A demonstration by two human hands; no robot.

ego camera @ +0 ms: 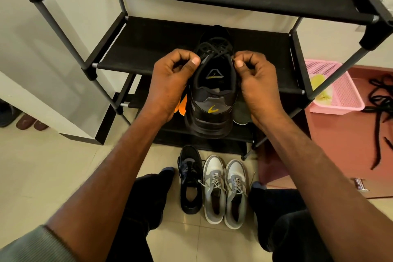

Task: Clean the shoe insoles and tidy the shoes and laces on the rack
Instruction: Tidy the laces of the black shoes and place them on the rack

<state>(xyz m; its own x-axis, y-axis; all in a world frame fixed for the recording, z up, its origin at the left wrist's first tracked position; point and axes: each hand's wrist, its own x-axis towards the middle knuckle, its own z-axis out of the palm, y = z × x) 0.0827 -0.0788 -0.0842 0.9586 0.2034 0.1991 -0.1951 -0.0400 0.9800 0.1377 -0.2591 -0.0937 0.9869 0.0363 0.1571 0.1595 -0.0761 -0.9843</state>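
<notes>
Both hands [170,78] [258,80] pinch thin black laces [214,48] over a matte sneaker [212,100].

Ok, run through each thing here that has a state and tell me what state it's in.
Black shoe: on the rack, heel toward camera, laces loose.
Left hand: pinching a lace end.
Right hand: pinching the other lace end.
Grey sneakers: on the floor, laced.
Black sneaker: on the floor, upright.
Pink basket: upright on the floor.

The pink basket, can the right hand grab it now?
Probably not right away. The right hand is busy pinching the lace of the black shoe, and the rack's post stands between it and the pink basket. It would need to let go and go around.
</notes>
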